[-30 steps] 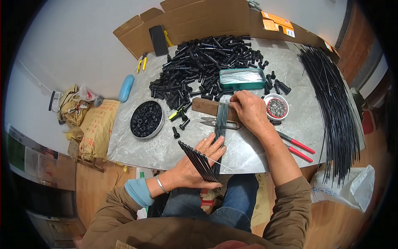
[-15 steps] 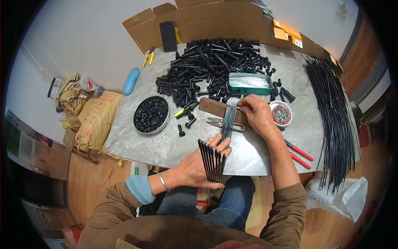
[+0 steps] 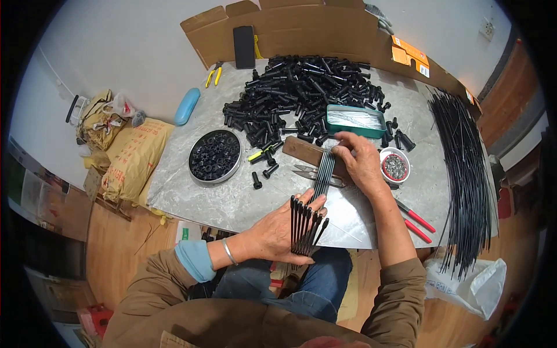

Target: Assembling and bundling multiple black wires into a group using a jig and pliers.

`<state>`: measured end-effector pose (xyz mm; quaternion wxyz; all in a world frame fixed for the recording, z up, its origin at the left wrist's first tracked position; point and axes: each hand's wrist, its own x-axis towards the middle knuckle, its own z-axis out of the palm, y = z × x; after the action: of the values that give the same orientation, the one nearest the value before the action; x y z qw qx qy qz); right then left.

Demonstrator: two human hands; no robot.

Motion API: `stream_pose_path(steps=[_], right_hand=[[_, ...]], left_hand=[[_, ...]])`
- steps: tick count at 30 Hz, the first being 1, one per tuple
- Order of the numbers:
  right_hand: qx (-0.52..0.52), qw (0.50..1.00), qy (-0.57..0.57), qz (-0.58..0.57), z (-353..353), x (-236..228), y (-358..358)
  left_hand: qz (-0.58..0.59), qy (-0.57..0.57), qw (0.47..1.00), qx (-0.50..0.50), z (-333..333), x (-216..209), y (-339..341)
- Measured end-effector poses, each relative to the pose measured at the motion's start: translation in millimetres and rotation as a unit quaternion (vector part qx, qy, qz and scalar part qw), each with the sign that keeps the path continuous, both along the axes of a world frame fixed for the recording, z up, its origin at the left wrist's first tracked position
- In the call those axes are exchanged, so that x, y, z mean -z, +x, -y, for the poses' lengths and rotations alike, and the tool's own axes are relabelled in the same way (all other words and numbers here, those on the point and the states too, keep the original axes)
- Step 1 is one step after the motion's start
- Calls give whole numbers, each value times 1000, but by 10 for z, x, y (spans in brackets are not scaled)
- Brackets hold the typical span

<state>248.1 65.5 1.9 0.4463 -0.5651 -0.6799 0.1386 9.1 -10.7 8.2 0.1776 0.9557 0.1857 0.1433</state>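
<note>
A row of thin dark rods [image 3: 322, 177] lies side by side, running from my left hand up to a brown wooden block [image 3: 303, 150]. My left hand [image 3: 272, 236] holds the near part of the row, its fingers against the rods and its thumb stretched below. Several black knob-ended tips [image 3: 301, 210] stand up in a fan over that hand. At the far ends of the rods, beside the block, the thumb and forefinger of my right hand [image 3: 362, 165] close on them. Small metal scissors [image 3: 313, 174] lie beneath the row.
Black bolt-like parts [image 3: 301, 93] are heaped at the back. Around them stand a bowl of black rings [image 3: 215, 156], a green tin of white sticks [image 3: 355, 120] and a white tub of metal bits [image 3: 395, 166]. Red-handled pliers [image 3: 418, 226] and long black rods [image 3: 464, 174] lie right.
The whole view has shifted slightly. Both hands keep nearly the same grip on the rods, while the knob-ended tips over my left hand have moved and spread a little differently.
</note>
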Motion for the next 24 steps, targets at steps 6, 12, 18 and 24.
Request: stream_pose_path(steps=[6, 12, 18, 24], right_hand=[[20, 995, -89, 35, 66, -176, 212], [-16, 992, -73, 101, 24, -100, 146], [133, 986, 12, 102, -377, -266, 251], [137, 939, -146, 280, -943, -223, 352]], left_hand=[[6, 7, 1000, 2, -10, 11, -26], [18, 18, 1000, 9, -25, 32, 6], [10, 22, 1000, 7, -18, 55, -71], [29, 9, 999, 11, -5, 94, -77]])
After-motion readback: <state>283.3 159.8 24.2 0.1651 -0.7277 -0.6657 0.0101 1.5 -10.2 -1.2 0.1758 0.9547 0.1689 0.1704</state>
